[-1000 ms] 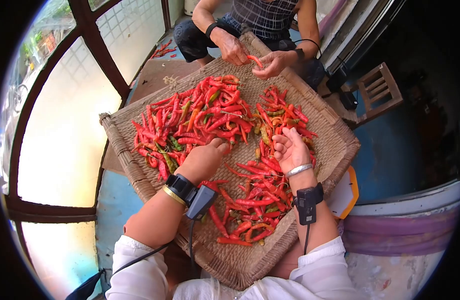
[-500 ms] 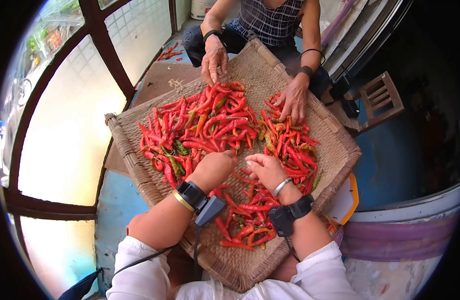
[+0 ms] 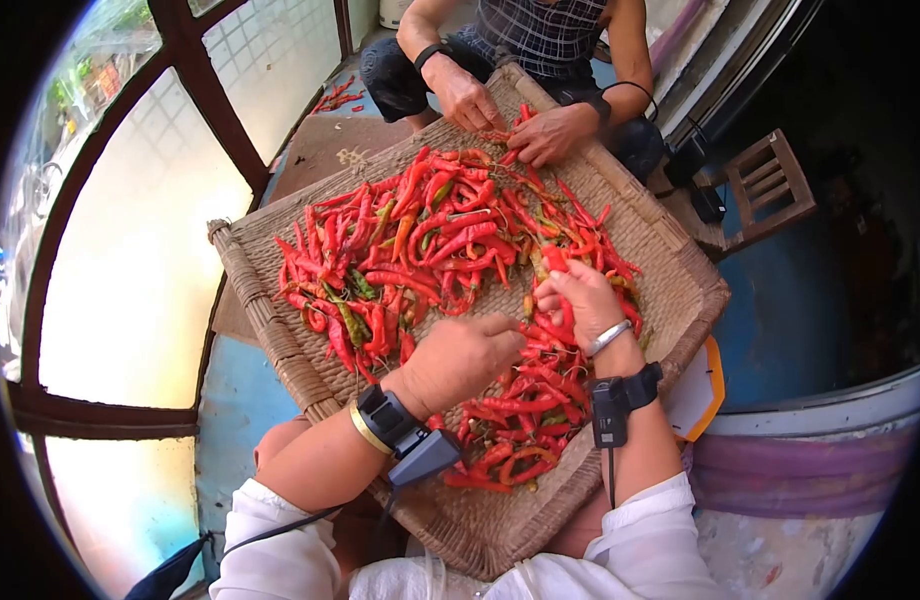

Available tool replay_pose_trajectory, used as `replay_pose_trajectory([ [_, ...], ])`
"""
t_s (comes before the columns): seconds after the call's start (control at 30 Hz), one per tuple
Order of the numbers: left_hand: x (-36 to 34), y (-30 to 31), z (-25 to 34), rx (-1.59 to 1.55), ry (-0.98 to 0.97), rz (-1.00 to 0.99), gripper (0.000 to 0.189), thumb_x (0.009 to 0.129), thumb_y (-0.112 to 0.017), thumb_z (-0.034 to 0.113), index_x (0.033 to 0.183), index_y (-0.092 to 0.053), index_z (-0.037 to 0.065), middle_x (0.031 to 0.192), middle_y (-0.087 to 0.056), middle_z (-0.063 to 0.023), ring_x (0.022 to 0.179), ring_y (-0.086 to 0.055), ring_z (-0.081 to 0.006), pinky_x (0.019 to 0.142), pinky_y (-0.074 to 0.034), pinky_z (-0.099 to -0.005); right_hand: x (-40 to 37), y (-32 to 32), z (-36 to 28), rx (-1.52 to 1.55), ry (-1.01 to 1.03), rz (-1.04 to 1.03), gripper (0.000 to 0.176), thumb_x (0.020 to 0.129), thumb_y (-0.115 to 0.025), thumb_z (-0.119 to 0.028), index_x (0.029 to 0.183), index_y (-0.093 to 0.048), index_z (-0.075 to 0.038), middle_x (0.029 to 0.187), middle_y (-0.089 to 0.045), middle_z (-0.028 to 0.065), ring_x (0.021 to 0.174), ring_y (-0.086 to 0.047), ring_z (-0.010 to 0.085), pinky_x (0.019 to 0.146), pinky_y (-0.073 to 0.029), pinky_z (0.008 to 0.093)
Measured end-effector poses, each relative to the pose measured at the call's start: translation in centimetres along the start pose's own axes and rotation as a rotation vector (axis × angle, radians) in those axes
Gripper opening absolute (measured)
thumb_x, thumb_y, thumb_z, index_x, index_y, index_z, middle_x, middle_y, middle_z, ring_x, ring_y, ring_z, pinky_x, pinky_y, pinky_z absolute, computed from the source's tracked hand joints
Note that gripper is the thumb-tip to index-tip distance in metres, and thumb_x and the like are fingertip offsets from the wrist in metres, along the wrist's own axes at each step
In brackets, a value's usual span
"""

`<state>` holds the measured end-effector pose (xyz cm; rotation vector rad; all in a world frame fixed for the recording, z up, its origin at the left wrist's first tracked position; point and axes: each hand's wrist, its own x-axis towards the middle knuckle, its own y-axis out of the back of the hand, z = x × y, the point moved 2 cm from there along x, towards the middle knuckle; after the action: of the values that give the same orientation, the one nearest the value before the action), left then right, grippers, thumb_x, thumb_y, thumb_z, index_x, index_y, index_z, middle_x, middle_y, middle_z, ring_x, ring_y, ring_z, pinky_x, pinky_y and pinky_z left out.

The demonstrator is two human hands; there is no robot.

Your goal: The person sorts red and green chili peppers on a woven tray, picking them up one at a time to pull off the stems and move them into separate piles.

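Red chili peppers (image 3: 420, 225) lie heaped on a shallow woven tray (image 3: 470, 545), with a few green ones at the left. My right hand (image 3: 585, 300) is closed around a red chili pepper (image 3: 555, 258) over the right-hand heap. To its left, my left hand (image 3: 460, 360) is held above the peppers, its fingers pinched together; whatever may be between them is hidden. More red chilies (image 3: 520, 405) lie below both hands, near the close side of the tray.
Opposite me sits a person whose hands (image 3: 505, 125) meet over chilies at the tray's far edge. A wooden chair (image 3: 770, 190) stands at the right, a framed window (image 3: 140, 250) at the left. Several loose chilies (image 3: 338, 96) lie on the floor.
My right hand has moved right and upward and now holds a chili. My left hand has shifted right and down. The other person's hands have come together at the far edge.
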<state>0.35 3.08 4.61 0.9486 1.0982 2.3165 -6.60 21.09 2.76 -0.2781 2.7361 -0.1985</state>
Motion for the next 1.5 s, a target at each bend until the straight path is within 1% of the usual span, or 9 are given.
replay_pose_trajectory([
  [0.13,-1.1,-1.4,-4.3,0.322,0.481,-0.234,0.032,0.070,-0.066,0.016,0.101,-0.058,0.011,0.109,-0.049,-0.0133,0.090,-0.050,-0.0299,0.080,-0.045,-0.0381,0.4,3.3,-1.3,-1.165,0.814,0.700,0.045,0.076,-0.064,-0.016,0.115,-0.050,0.001,0.089,-0.060,0.0148,0.083,-0.058,0.0326,0.075,-0.046,0.0401],
  [0.23,-1.6,-2.1,-5.3,0.435,0.422,-0.194,0.041,0.068,-0.066,0.017,0.107,-0.056,0.012,0.117,-0.046,-0.0166,0.093,-0.049,-0.0311,0.081,-0.044,-0.0395,-0.5,0.1,-0.8,-1.131,0.523,0.224,0.034,0.074,-0.064,-0.017,0.105,-0.057,-0.004,0.097,-0.057,0.0171,0.092,-0.055,0.0349,0.081,-0.044,0.0409],
  [0.4,-1.1,-2.1,-6.6,0.466,0.346,-0.163,0.035,0.070,-0.060,0.014,0.106,-0.059,0.014,0.119,-0.046,-0.0127,0.095,-0.049,-0.0290,0.080,-0.046,-0.0380,0.8,-4.3,3.5,-1.413,0.712,-0.067,0.040,0.075,-0.060,-0.010,0.114,-0.050,-0.010,0.096,-0.053,0.0142,0.089,-0.054,0.0331,0.078,-0.046,0.0411],
  [0.6,-0.7,-2.4,-6.9,0.413,0.312,-0.295,0.018,0.072,-0.055,0.010,0.088,-0.063,0.009,0.099,-0.053,-0.0084,0.090,-0.050,-0.0276,0.071,-0.048,-0.0361,3.5,-5.7,5.3,-1.597,0.736,-0.066,0.035,0.080,-0.050,-0.010,0.115,-0.050,-0.013,0.092,-0.052,0.0117,0.086,-0.055,0.0295,0.069,-0.050,0.0397],
  [0.93,-0.7,-2.6,-6.5,0.296,0.256,-0.288,0.010,0.071,-0.055,0.008,0.076,-0.062,0.005,0.085,-0.058,-0.0111,0.081,-0.058,-0.0296,0.068,-0.050,-0.0385,4.5,-3.8,5.3,-1.620,0.788,0.016,0.003,0.078,-0.052,-0.011,0.080,-0.052,-0.010,0.076,-0.056,0.0119,0.070,-0.062,0.0304,0.058,-0.051,0.0408],
  [1.13,-0.4,-3.0,-6.2,0.145,0.263,-0.382,0.011,0.073,-0.054,0.012,0.074,-0.060,0.004,0.074,-0.060,-0.0118,0.072,-0.062,-0.0291,0.064,-0.051,-0.0387,1.0,-1.5,0.5,-1.250,0.500,0.036,0.012,0.076,-0.058,-0.017,0.083,-0.061,-0.008,0.078,-0.063,0.0122,0.073,-0.061,0.0317,0.065,-0.048,0.0407],
  [1.3,0.0,-1.3,-6.2,0.376,0.422,-0.301,0.013,0.075,-0.056,0.011,0.084,-0.062,0.005,0.089,-0.060,-0.0131,0.079,-0.062,-0.0278,0.066,-0.052,-0.0378,-2.6,1.5,-2.9,-0.477,0.261,0.281,0.021,0.080,-0.058,-0.002,0.101,-0.058,-0.002,0.080,-0.062,0.0026,0.069,-0.058,0.0089,0.061,-0.047,0.0205],
  [1.4,-0.6,-1.1,-6.1,0.413,0.524,-0.181,0.017,0.078,-0.054,0.013,0.091,-0.059,0.004,0.095,-0.056,-0.0138,0.083,-0.059,-0.0284,0.068,-0.052,-0.0374,-2.8,2.5,-2.2,-0.912,0.668,0.520,0.048,0.074,-0.064,-0.008,0.119,-0.049,-0.002,0.100,-0.058,0.0150,0.092,-0.058,0.0250,0.080,-0.047,0.0334],
  [1.5,-0.8,-1.2,-6.6,0.411,0.557,-0.246,0.026,0.076,-0.057,0.015,0.100,-0.054,0.006,0.100,-0.053,-0.0141,0.087,-0.058,-0.0291,0.068,-0.050,-0.0417,-3.9,0.8,-1.2,-1.187,0.510,0.306,0.041,0.071,-0.067,-0.013,0.109,-0.056,-0.004,0.102,-0.057,0.0160,0.095,-0.055,0.0325,0.084,-0.044,0.0373],
])
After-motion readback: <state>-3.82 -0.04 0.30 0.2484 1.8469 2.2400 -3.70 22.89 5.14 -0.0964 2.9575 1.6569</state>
